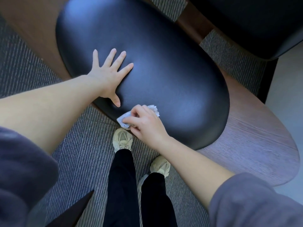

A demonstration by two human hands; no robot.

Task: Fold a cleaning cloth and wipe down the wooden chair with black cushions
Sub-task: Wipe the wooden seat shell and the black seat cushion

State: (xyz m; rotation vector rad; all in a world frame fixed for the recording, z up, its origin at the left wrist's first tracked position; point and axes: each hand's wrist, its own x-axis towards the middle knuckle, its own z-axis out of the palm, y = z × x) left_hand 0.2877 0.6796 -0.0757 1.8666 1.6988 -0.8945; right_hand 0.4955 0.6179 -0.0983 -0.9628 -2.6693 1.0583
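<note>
Pinching a white cloth point(123, 119), the right grip point(146, 125) is held at the edge of the black cushion point(164, 71); the left grip point(106, 76) is spread flat on it.

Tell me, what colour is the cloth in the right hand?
White, the cloth in the right hand; head view.

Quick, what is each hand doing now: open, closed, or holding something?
Left hand: open, fingers spread flat on the black cushion.
Right hand: closed around the cleaning cloth, at the cushion's near edge.
</note>
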